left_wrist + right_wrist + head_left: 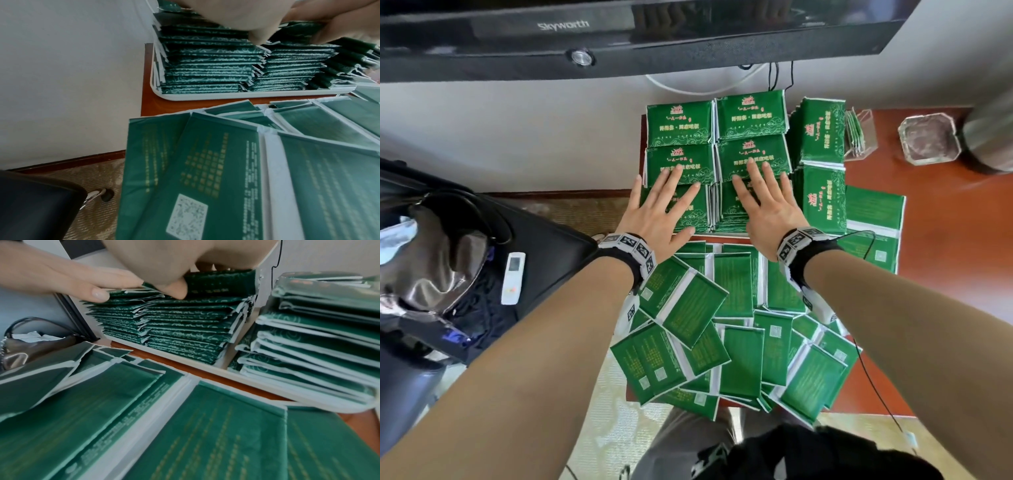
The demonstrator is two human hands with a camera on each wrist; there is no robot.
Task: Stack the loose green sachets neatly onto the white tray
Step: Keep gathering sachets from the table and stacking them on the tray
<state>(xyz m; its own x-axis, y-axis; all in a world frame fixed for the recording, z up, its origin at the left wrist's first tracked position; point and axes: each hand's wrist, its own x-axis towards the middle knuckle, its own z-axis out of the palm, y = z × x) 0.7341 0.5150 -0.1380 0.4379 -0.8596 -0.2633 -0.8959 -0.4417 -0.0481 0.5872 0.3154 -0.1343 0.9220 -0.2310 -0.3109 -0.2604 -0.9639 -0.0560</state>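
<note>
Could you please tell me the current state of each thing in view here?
left hand: flat, pressing near-left stack.
right hand: flat, pressing neighbouring stack.
stacked sachets: piled high, face up.
white tray: full.
loose sachets: scattered, back side up, off tray.
television: off.

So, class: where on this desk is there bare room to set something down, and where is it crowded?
Bare wood lies right of the spread sachets, below the glass ashtray. A thin strip separates the white tray from the loose sachets. Tray and near edge are crowded.
</note>
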